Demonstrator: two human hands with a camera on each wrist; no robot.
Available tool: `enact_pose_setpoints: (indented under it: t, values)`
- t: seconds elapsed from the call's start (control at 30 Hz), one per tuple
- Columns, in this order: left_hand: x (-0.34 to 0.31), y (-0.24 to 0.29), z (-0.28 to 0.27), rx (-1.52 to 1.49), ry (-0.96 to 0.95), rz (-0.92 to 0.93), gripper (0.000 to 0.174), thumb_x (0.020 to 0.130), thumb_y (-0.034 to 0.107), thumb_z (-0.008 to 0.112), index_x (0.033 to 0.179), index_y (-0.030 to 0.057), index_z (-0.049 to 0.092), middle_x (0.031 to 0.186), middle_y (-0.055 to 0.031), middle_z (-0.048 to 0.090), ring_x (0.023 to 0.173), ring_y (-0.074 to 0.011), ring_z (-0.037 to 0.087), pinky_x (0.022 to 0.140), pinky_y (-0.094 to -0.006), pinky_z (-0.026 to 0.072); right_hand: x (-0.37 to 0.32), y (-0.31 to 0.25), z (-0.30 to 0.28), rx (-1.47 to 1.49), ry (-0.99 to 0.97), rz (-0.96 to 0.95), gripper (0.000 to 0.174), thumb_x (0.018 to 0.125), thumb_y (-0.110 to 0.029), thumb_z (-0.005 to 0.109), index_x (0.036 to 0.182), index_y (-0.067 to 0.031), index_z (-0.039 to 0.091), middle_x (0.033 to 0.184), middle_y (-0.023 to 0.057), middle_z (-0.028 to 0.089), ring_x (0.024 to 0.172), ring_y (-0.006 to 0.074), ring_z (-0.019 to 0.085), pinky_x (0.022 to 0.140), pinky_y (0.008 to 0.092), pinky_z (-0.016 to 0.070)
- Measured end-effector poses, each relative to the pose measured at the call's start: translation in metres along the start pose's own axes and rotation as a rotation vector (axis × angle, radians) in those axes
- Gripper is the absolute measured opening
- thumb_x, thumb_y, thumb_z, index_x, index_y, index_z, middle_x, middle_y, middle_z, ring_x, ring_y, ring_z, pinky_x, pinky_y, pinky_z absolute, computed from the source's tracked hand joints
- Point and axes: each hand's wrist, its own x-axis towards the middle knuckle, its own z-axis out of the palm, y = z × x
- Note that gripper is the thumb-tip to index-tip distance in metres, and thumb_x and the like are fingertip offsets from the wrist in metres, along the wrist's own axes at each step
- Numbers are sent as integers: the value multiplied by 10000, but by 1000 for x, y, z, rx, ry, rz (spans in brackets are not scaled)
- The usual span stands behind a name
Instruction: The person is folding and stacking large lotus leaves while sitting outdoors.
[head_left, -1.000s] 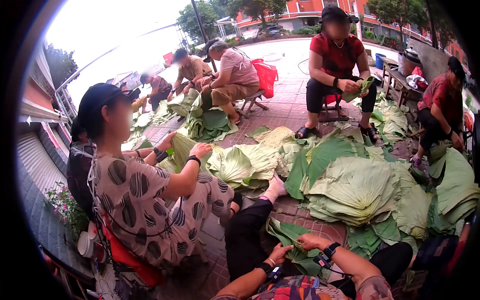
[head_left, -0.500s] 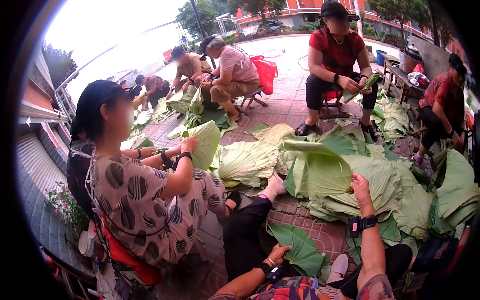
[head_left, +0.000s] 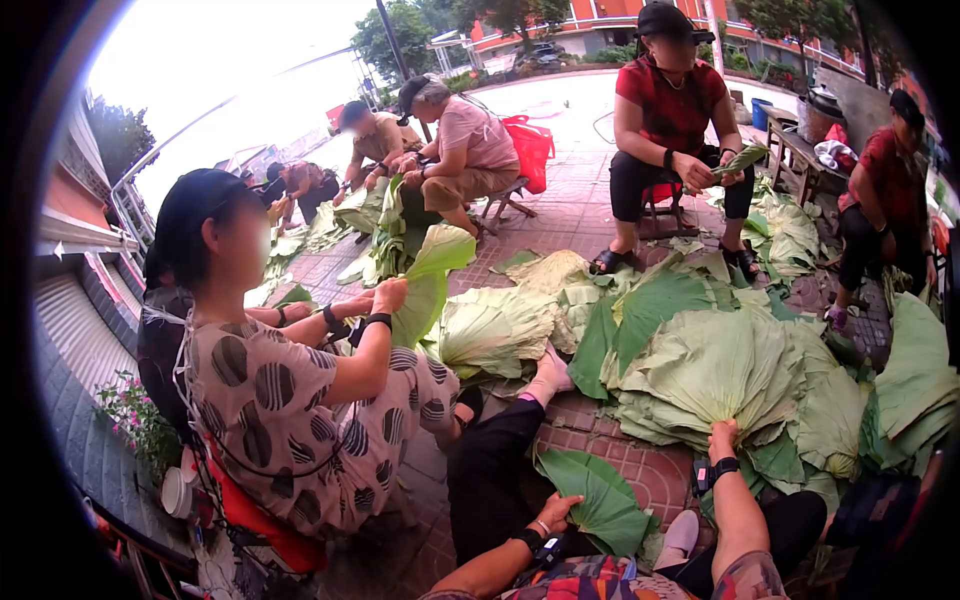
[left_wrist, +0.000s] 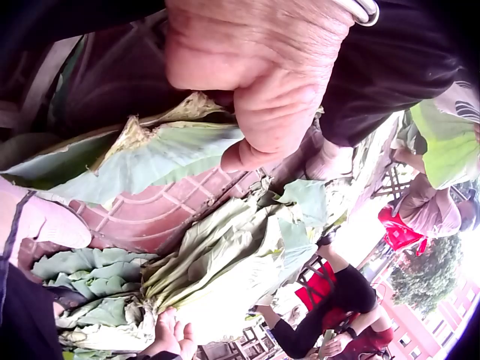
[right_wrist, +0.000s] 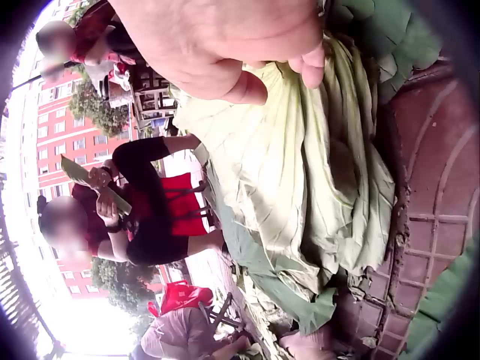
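My left hand (head_left: 556, 512) pinches the edge of a green lotus leaf (head_left: 605, 500) low over my lap. In the left wrist view the thumb of that hand lies against the leaf (left_wrist: 165, 157), near its torn brown stem end. Out in front, my right hand (head_left: 723, 438) grips the near, gathered end of a pale lotus leaf on top of a broad stack of leaves (head_left: 690, 365). The right wrist view shows thumb and curled fingers at the ribbed end of the stack (right_wrist: 277, 165), whose pleated layers fan away from the hand.
A seated person in a dotted shirt (head_left: 265, 390) handles a leaf close on my left. Another person in red (head_left: 672, 110) sits on a stool beyond the stack. More leaves (head_left: 500, 325) cover the paving around my foot (head_left: 550, 375); a folded pile (head_left: 912, 355) lies at right.
My hands were together at a leaf in my lap. The right hand then swung a leaf forward through the air, and it now lies on the stack. The left hand keeps hold of its leaf.
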Motion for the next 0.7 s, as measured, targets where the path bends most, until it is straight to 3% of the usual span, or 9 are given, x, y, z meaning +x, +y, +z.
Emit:
enact_pose_setpoints:
  t: [0.03, 0.1, 0.3, 0.43, 0.53, 0.57, 0.63, 0.67, 0.7]
  values:
    - [-1, 1, 1, 2, -4, -4, 232, 707, 2, 596, 922, 21, 511, 839, -85, 578, 739, -233, 577, 668, -388, 488, -20, -10, 8, -47, 1, -45, 301, 628, 18, 495, 927, -18, 502, 790, 75, 508, 556, 165, 474, 394, 258, 366]
    - [-5, 5, 4, -11, -1, -45, 234, 712, 10, 594, 930, 21, 510, 838, -86, 576, 737, -241, 577, 671, -401, 490, -53, -23, 21, -131, -264, 21, 400, 636, 0, 537, 1034, -13, 507, 806, 70, 545, 573, 158, 511, 419, 264, 412]
    - [-7, 9, 6, -64, 32, -61, 208, 740, 66, 584, 932, 32, 512, 837, -92, 574, 754, -248, 576, 688, -406, 487, -151, -30, 55, -466, -1195, 44, 417, 678, -158, 652, 1047, -19, 518, 922, 68, 569, 780, 140, 565, 591, 259, 482]
    - [-4, 8, -1, -141, -60, -50, 198, 763, 135, 575, 924, 37, 516, 839, -92, 571, 747, -236, 574, 678, -384, 486, -218, -15, 61, -733, -1659, -160, 536, 694, -304, 659, 1091, 9, 480, 1044, 116, 537, 908, 189, 531, 716, 280, 453]
    - [12, -3, -16, -105, -66, -92, 245, 805, 278, 521, 892, 50, 543, 836, -78, 585, 738, -220, 569, 671, -357, 468, -246, 1, 56, -875, -1770, -679, 681, 656, -406, 651, 1102, 58, 427, 1052, 204, 509, 991, 296, 484, 844, 336, 376]
    - [17, -7, -20, -106, -71, -95, 245, 805, 278, 521, 892, 50, 543, 836, -78, 585, 738, -220, 569, 671, -357, 468, -247, 11, 56, -880, -1765, -677, 681, 656, -406, 651, 1102, 58, 427, 1052, 204, 509, 991, 296, 484, 844, 336, 376]
    - [24, -9, -25, -141, -149, -133, 262, 817, 302, 495, 885, 54, 547, 847, -82, 586, 752, -220, 566, 709, -362, 457, -249, 19, 55, -861, -1642, -882, 578, 616, -380, 668, 961, 50, 492, 984, 221, 523, 921, 335, 505, 767, 381, 406]
    - [26, -11, -24, -152, -160, -146, 270, 820, 312, 483, 880, 57, 551, 850, -82, 587, 782, -220, 563, 743, -366, 444, -249, 17, 53, -809, -1625, -889, 443, 644, -280, 613, 922, 45, 499, 907, 239, 536, 869, 356, 516, 730, 402, 411]
    - [27, -12, -25, -153, -163, -146, 270, 820, 312, 483, 880, 57, 551, 850, -82, 587, 782, -220, 563, 743, -366, 444, -248, 14, 54, -812, -1622, -891, 443, 644, -280, 613, 922, 45, 499, 907, 239, 536, 869, 356, 516, 730, 402, 411]
